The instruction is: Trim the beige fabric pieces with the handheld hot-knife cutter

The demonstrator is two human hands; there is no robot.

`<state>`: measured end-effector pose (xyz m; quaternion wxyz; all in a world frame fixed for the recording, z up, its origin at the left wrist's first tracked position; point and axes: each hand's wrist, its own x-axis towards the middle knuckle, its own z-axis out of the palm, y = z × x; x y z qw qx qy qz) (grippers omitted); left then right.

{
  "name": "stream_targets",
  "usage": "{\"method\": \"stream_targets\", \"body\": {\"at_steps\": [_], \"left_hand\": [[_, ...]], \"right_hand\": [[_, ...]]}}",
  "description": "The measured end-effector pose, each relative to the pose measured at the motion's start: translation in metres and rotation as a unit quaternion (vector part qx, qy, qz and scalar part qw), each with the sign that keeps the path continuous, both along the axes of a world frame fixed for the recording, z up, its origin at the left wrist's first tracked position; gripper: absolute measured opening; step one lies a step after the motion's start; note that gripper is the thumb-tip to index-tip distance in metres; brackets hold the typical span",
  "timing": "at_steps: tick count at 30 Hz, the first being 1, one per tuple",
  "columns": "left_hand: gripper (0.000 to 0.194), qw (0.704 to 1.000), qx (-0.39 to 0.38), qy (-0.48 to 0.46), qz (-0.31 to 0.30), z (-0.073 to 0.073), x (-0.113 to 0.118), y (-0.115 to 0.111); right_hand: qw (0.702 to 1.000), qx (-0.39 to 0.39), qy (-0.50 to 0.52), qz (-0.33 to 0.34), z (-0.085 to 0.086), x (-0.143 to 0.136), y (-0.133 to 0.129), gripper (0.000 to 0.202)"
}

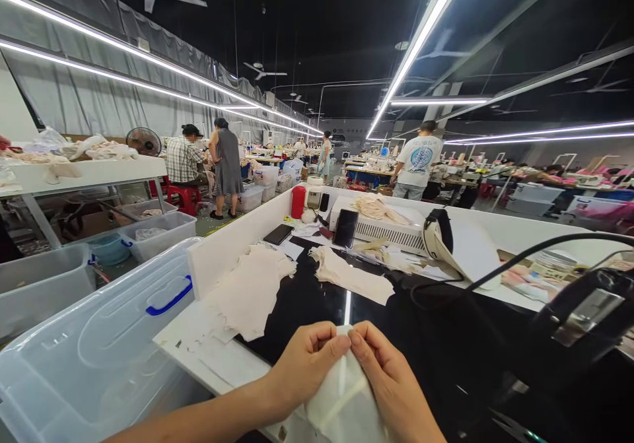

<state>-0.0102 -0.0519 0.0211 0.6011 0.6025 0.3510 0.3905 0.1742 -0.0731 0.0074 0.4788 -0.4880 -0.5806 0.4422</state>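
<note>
Near the bottom centre, my left hand (308, 364) and my right hand (385, 370) pinch the upper edge of a pale, thin fabric piece (347, 400), thumbs close together. The fabric hangs down between them over the front of the black tabletop (421, 331). Beyond my left hand lies a stack of cream fabric pieces (255, 291). A smaller cream stack (351, 274) rests ahead of both hands.
A phone (345, 228) leans on a white vented box (391, 232) at the back. Dark equipment (584, 317) with a black cable stands at right, scissors (518, 428) below it. A lidded plastic bin (109, 344) is at left. People stand farther off.
</note>
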Motion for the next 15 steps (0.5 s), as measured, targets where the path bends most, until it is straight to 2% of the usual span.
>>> {"method": "stream_targets", "body": {"at_steps": [4, 8, 12, 15], "left_hand": [[0.082, 1.0, -0.009, -0.009, -0.001, 0.002, 0.002, 0.0], [0.077, 0.999, 0.015, -0.007, 0.029, 0.003, 0.003, 0.003], [0.07, 0.998, 0.038, 0.005, 0.052, 0.004, 0.001, 0.015], [0.065, 0.995, 0.06, 0.028, 0.079, 0.004, -0.003, 0.03]], "right_hand": [[1.0, -0.009, 0.009, -0.009, 0.003, -0.003, 0.003, 0.071], [1.0, -0.01, 0.003, -0.012, 0.006, -0.006, 0.006, 0.075], [0.996, -0.07, 0.047, 0.024, -0.002, -0.005, 0.016, 0.072], [0.993, -0.097, 0.059, 0.038, -0.012, -0.005, 0.025, 0.081]]}}
